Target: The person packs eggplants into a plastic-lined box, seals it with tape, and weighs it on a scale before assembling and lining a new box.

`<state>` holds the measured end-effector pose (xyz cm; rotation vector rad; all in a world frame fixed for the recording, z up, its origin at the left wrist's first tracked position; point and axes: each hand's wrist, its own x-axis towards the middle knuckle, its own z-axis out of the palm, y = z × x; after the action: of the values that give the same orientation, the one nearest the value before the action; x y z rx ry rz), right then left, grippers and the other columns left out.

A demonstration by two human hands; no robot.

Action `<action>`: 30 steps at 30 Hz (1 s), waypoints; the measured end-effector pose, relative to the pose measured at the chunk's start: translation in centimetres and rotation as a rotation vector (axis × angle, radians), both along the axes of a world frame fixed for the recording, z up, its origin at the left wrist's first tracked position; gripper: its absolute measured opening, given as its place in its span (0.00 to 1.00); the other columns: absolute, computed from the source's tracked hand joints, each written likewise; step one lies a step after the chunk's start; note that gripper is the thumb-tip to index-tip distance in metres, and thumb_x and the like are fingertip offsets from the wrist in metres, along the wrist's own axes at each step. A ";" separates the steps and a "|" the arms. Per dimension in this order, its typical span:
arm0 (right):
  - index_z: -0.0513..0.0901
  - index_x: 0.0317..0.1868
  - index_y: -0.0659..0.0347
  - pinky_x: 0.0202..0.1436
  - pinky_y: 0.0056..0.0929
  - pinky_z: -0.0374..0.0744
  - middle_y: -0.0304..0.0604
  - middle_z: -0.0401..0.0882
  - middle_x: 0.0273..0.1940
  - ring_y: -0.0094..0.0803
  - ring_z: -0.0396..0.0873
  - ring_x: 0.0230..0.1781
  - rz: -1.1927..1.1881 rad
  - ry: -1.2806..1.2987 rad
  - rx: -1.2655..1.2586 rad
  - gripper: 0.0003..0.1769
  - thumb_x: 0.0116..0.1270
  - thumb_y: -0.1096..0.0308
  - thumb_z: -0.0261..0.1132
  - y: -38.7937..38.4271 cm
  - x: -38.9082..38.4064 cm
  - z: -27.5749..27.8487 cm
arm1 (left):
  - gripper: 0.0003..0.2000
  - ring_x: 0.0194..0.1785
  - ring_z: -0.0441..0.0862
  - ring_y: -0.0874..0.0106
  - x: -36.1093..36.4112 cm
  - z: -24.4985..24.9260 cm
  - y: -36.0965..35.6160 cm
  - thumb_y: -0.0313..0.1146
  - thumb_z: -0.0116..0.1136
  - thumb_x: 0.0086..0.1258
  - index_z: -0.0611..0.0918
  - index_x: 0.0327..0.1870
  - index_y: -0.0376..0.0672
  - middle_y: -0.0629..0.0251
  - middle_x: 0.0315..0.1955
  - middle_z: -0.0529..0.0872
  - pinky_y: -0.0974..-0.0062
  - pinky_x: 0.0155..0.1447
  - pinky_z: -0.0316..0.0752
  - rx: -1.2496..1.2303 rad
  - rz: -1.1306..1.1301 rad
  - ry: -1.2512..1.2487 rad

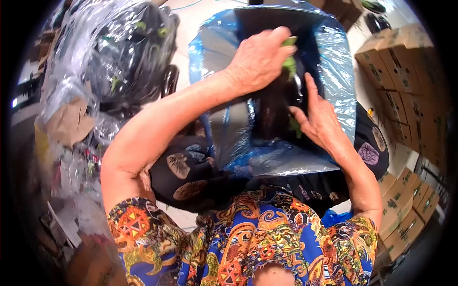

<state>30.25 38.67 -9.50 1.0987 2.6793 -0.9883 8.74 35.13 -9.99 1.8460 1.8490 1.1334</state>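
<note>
My left hand (pixel 261 59) is closed around the green stem end of a dark, glossy eggplant (pixel 298 83), which lies inside a box lined with a translucent blue plastic bag (pixel 338 62). Against the eggplant's right side, my right hand (pixel 324 117) has its index finger stretched out and its thumb apart. More eggplants (pixel 269 119) lie in the bottom of the lined box, partly hidden by my hands and shadow. The box is in front of my lap, between my knees.
A large clear plastic bag of eggplants (pixel 129 52) stands at the left, with brown paper (pixel 70 121) and crumpled plastic (pixel 78 176) nearer me. Stacked cardboard boxes (pixel 400 71) line the right, with more cartons (pixel 405 209) lower down.
</note>
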 end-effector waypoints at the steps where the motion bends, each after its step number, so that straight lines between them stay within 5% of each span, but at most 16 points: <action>1: 0.51 0.74 0.70 0.48 0.55 0.77 0.73 0.79 0.41 0.69 0.79 0.42 -0.041 -0.044 0.017 0.45 0.66 0.62 0.65 -0.2 -0.2 -0.1 | 0.10 0.38 0.79 0.48 -0.5 2.6 -0.4 0.33 0.57 0.71 0.76 0.47 0.38 0.47 0.32 0.79 0.62 0.42 0.74 0.191 -0.078 0.101; 3: 0.52 0.75 0.68 0.48 0.54 0.77 0.73 0.79 0.43 0.68 0.79 0.43 -0.008 0.061 0.059 0.43 0.67 0.61 0.65 -0.3 0.1 -0.7 | 0.10 0.35 0.81 0.58 -2.9 6.5 -1.7 0.33 0.56 0.73 0.78 0.47 0.37 0.54 0.30 0.81 0.66 0.41 0.75 0.342 0.004 0.186; 5: 0.52 0.75 0.66 0.49 0.53 0.77 0.72 0.79 0.44 0.67 0.80 0.43 0.029 0.061 0.075 0.43 0.67 0.60 0.65 0.0 0.5 -0.7 | 0.07 0.40 0.84 0.55 -6.7 10.3 -3.7 0.30 0.53 0.70 0.79 0.42 0.38 0.54 0.41 0.80 0.65 0.44 0.79 0.397 0.098 0.456; 9: 0.54 0.76 0.61 0.54 0.51 0.78 0.68 0.74 0.58 0.64 0.78 0.52 0.065 -0.054 0.179 0.44 0.67 0.58 0.66 -1.2 -1.0 0.0 | 0.18 0.39 0.74 0.82 -10.8 15.1 -12.4 0.40 0.54 0.77 0.75 0.53 0.31 0.72 0.37 0.77 0.83 0.42 0.72 0.402 0.420 -0.200; 11: 0.57 0.74 0.65 0.65 0.47 0.73 0.64 0.61 0.71 0.61 0.69 0.66 0.154 0.045 0.338 0.41 0.67 0.58 0.65 -1.1 -1.4 -1.0 | 0.12 0.33 0.68 0.83 -11.8 15.7 -16.8 0.41 0.51 0.76 0.72 0.40 0.41 0.74 0.30 0.70 0.82 0.37 0.69 0.350 0.606 -0.202; 12: 0.58 0.74 0.66 0.66 0.47 0.72 0.64 0.60 0.71 0.61 0.68 0.67 0.168 0.005 0.330 0.40 0.68 0.58 0.65 0.1 0.2 -0.7 | 0.11 0.31 0.65 0.83 -11.8 13.5 -17.5 0.41 0.50 0.76 0.70 0.34 0.45 0.75 0.27 0.66 0.82 0.35 0.68 0.303 0.697 -0.268; 13: 0.58 0.73 0.67 0.67 0.46 0.72 0.65 0.60 0.71 0.61 0.67 0.68 0.181 0.010 0.328 0.40 0.68 0.58 0.65 0.4 0.3 -0.3 | 0.10 0.34 0.81 0.72 -13.8 11.0 -19.9 0.35 0.54 0.76 0.80 0.46 0.37 0.65 0.31 0.83 0.72 0.40 0.76 0.300 0.802 -0.442; 15: 0.58 0.73 0.67 0.67 0.47 0.72 0.63 0.60 0.72 0.62 0.68 0.67 0.221 0.011 0.383 0.39 0.69 0.57 0.64 0.9 0.6 -0.7 | 0.11 0.33 0.78 0.80 -14.5 7.1 -23.5 0.37 0.52 0.78 0.81 0.45 0.38 0.73 0.32 0.82 0.78 0.40 0.77 0.193 0.944 -0.033; 21: 0.60 0.73 0.67 0.63 0.47 0.75 0.62 0.62 0.71 0.61 0.72 0.64 0.248 -0.137 0.389 0.41 0.68 0.52 0.64 1.6 -0.7 0.3 | 0.12 0.31 0.79 0.78 -13.6 -7.6 -30.4 0.38 0.53 0.75 0.77 0.39 0.37 0.65 0.31 0.81 0.78 0.30 0.80 -0.028 1.299 -0.589; 27: 0.60 0.72 0.69 0.65 0.45 0.73 0.63 0.65 0.69 0.60 0.71 0.64 0.241 -0.247 0.387 0.42 0.67 0.53 0.66 1.4 -1.5 1.8 | 0.12 0.35 0.85 0.65 -13.0 -19.1 -28.1 0.34 0.54 0.73 0.72 0.40 0.33 0.54 0.36 0.80 0.64 0.30 0.88 0.073 1.410 -0.781; 29: 0.60 0.73 0.66 0.64 0.45 0.72 0.63 0.66 0.68 0.60 0.71 0.64 0.251 -0.230 0.398 0.43 0.66 0.53 0.67 1.5 -1.3 2.0 | 0.11 0.35 0.85 0.63 -13.5 -25.1 -27.1 0.32 0.56 0.72 0.71 0.40 0.33 0.54 0.37 0.80 0.61 0.31 0.89 -0.011 1.546 -0.659; 30: 0.59 0.73 0.65 0.64 0.46 0.73 0.63 0.66 0.68 0.60 0.72 0.64 0.238 -0.246 0.395 0.43 0.66 0.53 0.67 1.6 -1.3 2.1 | 0.10 0.36 0.84 0.65 -13.1 -23.9 -26.7 0.32 0.57 0.72 0.72 0.40 0.33 0.56 0.37 0.80 0.62 0.31 0.89 0.069 1.548 -0.771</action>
<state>28.91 40.24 -7.44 0.8538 2.7721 -0.2711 -4.37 8.39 -33.94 -0.4658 2.4476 1.8302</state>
